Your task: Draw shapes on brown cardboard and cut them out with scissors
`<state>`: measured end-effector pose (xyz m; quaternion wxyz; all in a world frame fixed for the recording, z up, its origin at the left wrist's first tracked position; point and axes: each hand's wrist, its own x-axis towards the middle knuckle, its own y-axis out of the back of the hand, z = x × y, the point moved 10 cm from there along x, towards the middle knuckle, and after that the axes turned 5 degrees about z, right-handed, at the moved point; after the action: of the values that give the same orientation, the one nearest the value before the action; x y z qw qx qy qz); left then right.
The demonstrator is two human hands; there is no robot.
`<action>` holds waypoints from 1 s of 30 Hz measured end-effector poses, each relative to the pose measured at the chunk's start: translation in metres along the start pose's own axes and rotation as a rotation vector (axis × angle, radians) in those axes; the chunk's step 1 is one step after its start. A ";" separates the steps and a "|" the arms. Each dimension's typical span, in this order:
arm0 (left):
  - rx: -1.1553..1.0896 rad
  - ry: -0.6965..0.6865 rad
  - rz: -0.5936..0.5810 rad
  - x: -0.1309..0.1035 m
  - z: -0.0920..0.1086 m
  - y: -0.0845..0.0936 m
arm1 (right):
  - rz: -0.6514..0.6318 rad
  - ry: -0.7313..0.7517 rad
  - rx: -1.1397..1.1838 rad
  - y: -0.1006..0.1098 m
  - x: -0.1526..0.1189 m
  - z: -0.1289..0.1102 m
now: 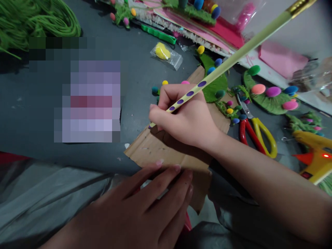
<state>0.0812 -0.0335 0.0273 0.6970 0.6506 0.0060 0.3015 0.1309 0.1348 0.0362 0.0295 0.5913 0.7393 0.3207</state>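
My right hand [185, 116] is closed round a pale green pencil [233, 58] with purple spots and a gold end. The pencil slants up to the right, its tip at the upper left edge of a piece of brown cardboard [166, 148]. Small dark marks show on the cardboard. My left hand [158, 197] lies with fingers spread on the lower edge of the cardboard, holding nothing. Part of the cardboard hangs past the table edge below the fingers.
Green yarn [52, 20] lies upper left, near a blurred-out patch. Beyond my hands are a green cutter [158, 34], a small bag with a yellow piece [163, 51] and green shapes with coloured balls. Red-and-yellow-handled pliers [264, 138] and a yellow glue gun [315, 155] lie right.
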 end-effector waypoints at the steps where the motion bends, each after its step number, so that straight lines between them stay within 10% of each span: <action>1: -0.003 0.006 -0.002 0.000 -0.001 0.000 | 0.003 0.001 0.004 0.000 0.000 0.000; 30: 0.000 -0.002 0.001 0.002 0.000 0.000 | -0.018 -0.044 -0.015 0.000 0.001 0.001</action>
<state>0.0825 -0.0329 0.0279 0.6968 0.6509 0.0053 0.3012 0.1308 0.1360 0.0357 0.0527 0.5913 0.7415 0.3128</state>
